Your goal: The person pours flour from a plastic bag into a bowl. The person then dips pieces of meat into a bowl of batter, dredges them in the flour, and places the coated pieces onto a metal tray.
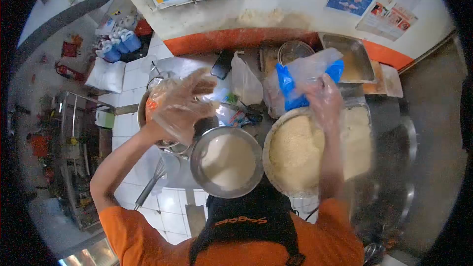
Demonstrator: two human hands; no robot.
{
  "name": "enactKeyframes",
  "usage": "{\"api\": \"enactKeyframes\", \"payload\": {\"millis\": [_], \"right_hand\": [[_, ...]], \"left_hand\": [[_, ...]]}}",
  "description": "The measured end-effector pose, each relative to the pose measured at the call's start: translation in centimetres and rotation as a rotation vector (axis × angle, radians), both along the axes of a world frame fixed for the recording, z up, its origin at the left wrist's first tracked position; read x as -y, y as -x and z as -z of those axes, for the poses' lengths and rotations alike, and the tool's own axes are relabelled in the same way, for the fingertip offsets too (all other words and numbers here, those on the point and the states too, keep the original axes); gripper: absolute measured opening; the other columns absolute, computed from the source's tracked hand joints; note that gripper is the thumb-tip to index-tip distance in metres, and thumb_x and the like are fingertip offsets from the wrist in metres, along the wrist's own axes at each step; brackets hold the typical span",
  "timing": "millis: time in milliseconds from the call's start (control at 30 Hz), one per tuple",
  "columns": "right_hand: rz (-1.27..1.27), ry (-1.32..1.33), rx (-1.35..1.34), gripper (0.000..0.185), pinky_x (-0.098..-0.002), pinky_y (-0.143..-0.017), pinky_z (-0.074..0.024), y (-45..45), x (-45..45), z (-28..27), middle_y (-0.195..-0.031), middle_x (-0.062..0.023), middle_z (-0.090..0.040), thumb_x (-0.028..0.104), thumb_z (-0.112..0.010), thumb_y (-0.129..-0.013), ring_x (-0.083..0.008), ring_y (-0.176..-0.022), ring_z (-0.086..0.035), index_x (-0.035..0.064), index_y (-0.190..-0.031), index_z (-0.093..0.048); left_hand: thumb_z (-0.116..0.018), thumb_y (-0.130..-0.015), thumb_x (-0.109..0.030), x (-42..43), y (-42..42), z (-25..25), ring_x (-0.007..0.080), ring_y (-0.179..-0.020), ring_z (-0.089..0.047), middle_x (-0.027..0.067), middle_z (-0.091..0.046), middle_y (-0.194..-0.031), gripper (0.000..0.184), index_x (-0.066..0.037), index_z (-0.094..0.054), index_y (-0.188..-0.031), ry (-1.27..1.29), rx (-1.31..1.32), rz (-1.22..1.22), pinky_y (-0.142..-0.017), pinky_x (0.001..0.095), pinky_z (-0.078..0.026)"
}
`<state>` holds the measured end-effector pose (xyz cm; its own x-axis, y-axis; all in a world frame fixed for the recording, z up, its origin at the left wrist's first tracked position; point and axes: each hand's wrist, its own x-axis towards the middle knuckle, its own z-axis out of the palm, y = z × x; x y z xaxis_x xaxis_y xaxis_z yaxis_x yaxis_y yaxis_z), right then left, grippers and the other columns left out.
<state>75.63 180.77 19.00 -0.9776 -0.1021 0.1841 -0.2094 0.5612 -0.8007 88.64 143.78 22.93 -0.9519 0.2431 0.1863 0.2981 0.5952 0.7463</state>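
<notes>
My left hand (185, 103), in a loose clear plastic glove, is raised over the left side of the table with its fingers spread and nothing in them. Partly hidden behind it is a metal pot (143, 111) with something orange in clear plastic. My right hand (322, 99), also gloved, has its fingers closed at a clear and blue plastic bag (290, 86). Below that hand stands a wide round basin (270, 167) of pale yellow crumbs or flour. Between my arms, nearest my body, sits a steel bowl (196, 167) of creamy white liquid.
A rectangular tray (363, 138) of pale powder adjoins the basin on the right. At the back are a metal pan (352, 69), a white plastic bag (245, 83) and a dark phone-like object (222, 64). A whisk (150, 184) lies at the left edge.
</notes>
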Motion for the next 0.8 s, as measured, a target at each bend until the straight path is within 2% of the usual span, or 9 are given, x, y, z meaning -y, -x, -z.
{"api": "enactKeyframes", "payload": {"millis": [100,167,267,333,467,533,633,700,800], "right_hand": [[-0.051,-0.16,-0.038,0.026,-0.037,-0.089,-0.0525,5.3,-3.3,8.0,-0.099,-0.0137,-0.072,0.018,-0.068,-0.086,-0.0252,-0.098,-0.068,0.0039,-0.107,-0.068],[-0.182,-0.91,0.21,0.031,-0.0402,-0.089,-0.0523,7.6,-1.9,9.4,-0.102,-0.0147,-0.072,0.023,-0.064,-0.086,-0.0275,-0.099,-0.069,0.0041,-0.109,-0.069],[-0.287,-0.575,0.421,0.036,-0.0504,-0.079,-0.053,15.0,-5.4,27.3,-0.108,-0.0211,-0.071,0.032,-0.064,-0.084,-0.0354,-0.09,-0.07,0.0005,-0.099,-0.073],[0.121,-0.222,0.182,0.033,-0.053,-0.078,-0.0522,12.8,-2.7,30.8,-0.11,-0.0187,-0.072,0.032,-0.065,-0.081,-0.0378,-0.089,-0.07,0.0029,-0.094,-0.074],[-0.21,0.816,0.793,0.034,-0.0438,-0.074,-0.0526,8.9,-3.7,18.8,-0.092,-0.0101,-0.067,0.025,-0.071,-0.081,-0.0197,-0.088,-0.062,0.0042,-0.106,-0.067],[-0.592,-0.188,0.573,0.031,-0.0433,-0.075,-0.0525,15.0,-5.5,19.7,-0.093,-0.0117,-0.068,0.021,-0.069,-0.083,-0.0215,-0.093,-0.064,0.0041,-0.108,-0.067],[-0.443,-0.689,-0.121,0.031,-0.0469,-0.074,-0.0505,3.3,-1.2,1.1,-0.09,-0.0231,-0.069,0.027,-0.075,-0.075,-0.0324,-0.088,-0.07,0.0009,-0.089,-0.071],[-0.532,-0.588,-0.124,0.029,-0.0456,-0.077,-0.0511,2.6,-0.5,0.9,-0.09,-0.0225,-0.069,0.024,-0.075,-0.075,-0.0348,-0.09,-0.069,0.0,-0.09,-0.071],[-0.76,-0.377,-0.221,0.017,-0.0411,-0.087,-0.0506,2.2,1.5,6.3,-0.094,-0.0151,-0.07,0.017,-0.065,-0.083,-0.0346,-0.095,-0.065,0.0055,-0.093,-0.073]], "left_hand": [[-0.072,-0.089,-0.007,1.5,-0.1,-0.7,0.0242,-0.126,-0.055,0.0137,-0.056,-0.138,0.074,-0.007,-0.034,-0.153,-0.232,0.146,-0.133,-0.105,0.0378,-0.047],[-0.071,-0.089,-0.007,4.0,0.0,-0.4,0.0246,-0.129,-0.054,0.0133,-0.056,-0.139,0.071,-0.007,-0.037,-0.151,-0.399,0.234,-0.221,-0.106,0.0372,-0.046],[-0.07,-0.091,-0.007,8.4,-1.9,1.0,0.0246,-0.128,-0.055,0.0123,-0.058,-0.136,0.065,-0.006,-0.041,-0.149,-0.559,0.279,-0.295,-0.106,0.037,-0.046],[-0.071,-0.091,-0.011,10.2,-2.5,0.3,0.0243,-0.122,-0.058,0.012,-0.061,-0.133,0.058,-0.003,-0.047,-0.144,-0.158,0.181,-0.37,-0.102,0.0374,-0.049],[-0.077,-0.085,-0.026,13.0,-6.0,-1.1,0.0236,-0.111,-0.064,0.0137,-0.067,-0.124,0.058,-0.003,-0.056,-0.134,0.509,0.39,-0.397,-0.097,0.038,-0.051],[-0.079,-0.082,-0.029,14.6,-6.1,0.4,0.0255,-0.112,-0.064,0.0145,-0.066,-0.124,0.062,-0.005,-0.056,-0.134,0.634,0.537,-0.347,-0.096,0.0382,-0.051],[-0.081,-0.077,-0.037,15.1,-6.4,3.7,0.033,-0.109,-0.065,0.0165,-0.068,-0.12,0.066,-0.008,-0.059,-0.131,0.617,0.563,-0.273,-0.095,0.0422,-0.051],[-0.08,-0.077,-0.042,13.6,-4.4,6.0,0.0367,-0.106,-0.066,0.018,-0.069,-0.114,0.064,-0.007,-0.062,-0.127,0.347,0.245,-0.219,-0.098,0.0447,-0.05],[-0.082,-0.074,-0.041,11.6,-1.5,8.8,0.0378,-0.106,-0.066,0.0196,-0.071,-0.11,0.057,-0.007,-0.068,-0.117,0.613,0.222,-0.468,-0.099,0.0463,-0.049]]}}
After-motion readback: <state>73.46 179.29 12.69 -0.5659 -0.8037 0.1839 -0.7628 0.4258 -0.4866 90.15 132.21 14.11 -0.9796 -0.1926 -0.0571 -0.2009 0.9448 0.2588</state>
